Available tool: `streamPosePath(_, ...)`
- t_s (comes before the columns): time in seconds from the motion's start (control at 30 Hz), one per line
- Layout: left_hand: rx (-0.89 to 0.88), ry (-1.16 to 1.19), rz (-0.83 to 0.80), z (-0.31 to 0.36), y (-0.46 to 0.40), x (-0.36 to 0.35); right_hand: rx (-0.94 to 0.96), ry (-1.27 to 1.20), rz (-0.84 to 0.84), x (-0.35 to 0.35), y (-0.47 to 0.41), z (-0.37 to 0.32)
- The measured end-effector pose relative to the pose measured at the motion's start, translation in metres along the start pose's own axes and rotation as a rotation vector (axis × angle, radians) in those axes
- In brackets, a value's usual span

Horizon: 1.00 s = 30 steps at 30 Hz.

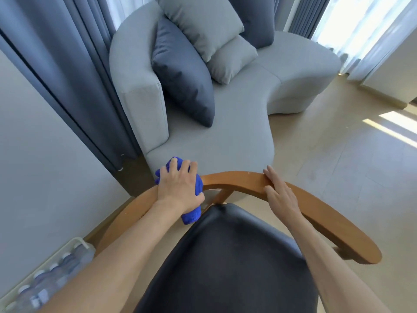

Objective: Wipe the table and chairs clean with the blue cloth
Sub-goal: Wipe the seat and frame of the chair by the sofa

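A wooden chair with a curved backrest rail [234,180] and a dark padded seat [230,260] stands right below me. My left hand [178,188] grips the bunched blue cloth [191,214] and presses it onto the left part of the rail. The cloth wraps over the rail, with part hanging down on the seat side. My right hand [279,193] rests flat on the rail further right, fingers straight.
A grey sofa [225,132] with several cushions stands just beyond the chair. Grey curtains [67,75] and a wall are at the left. A pack of water bottles [54,274] lies on the floor at the lower left. Tiled floor stretches to the right.
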<state>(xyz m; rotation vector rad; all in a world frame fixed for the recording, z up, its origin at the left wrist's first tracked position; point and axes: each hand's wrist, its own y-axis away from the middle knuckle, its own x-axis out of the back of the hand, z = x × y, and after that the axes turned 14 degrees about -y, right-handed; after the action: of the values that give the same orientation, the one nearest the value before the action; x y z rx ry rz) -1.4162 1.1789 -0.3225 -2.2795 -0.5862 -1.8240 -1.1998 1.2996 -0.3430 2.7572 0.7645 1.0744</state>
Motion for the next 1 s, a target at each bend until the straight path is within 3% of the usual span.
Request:
streamPosePath(0.13,-0.072,0.095,0.012,0.037,-0.031,-0.008,0.075,0.434,0.124,0.018,0.007,0.045)
streamPosePath(0.2,-0.095,0.165,0.004,0.057,-0.042,-0.012,0.072,0.467,0.123,0.019,0.006,0.059)
streamPosePath(0.33,-0.197,0.250,0.101,0.109,-0.061,-0.001,0.013,-0.024,0.123,0.027,0.001,0.056)
streamPosePath(0.47,-0.398,0.240,0.151,0.173,-0.054,0.017,-0.043,-0.738,0.215,0.041,0.004,0.052)
streamPosePath(0.53,-0.453,0.252,0.145,0.192,-0.048,0.019,-0.046,-0.804,0.218,0.043,0.005,0.052)
streamPosePath(0.6,-0.482,0.225,0.183,0.190,-0.048,0.018,-0.037,-0.752,0.198,0.042,0.005,0.053)
streamPosePath(0.7,-0.498,0.122,0.204,0.151,-0.048,0.008,-0.013,-0.386,0.156,0.040,0.004,0.057)
streamPosePath(0.87,-0.093,0.158,-0.029,0.029,-0.038,-0.013,-0.011,0.271,0.048,0.028,0.002,0.061)
streamPosePath(1.0,-0.023,0.087,-0.052,0.030,-0.040,-0.012,0.013,0.444,0.042,0.022,0.002,0.063)
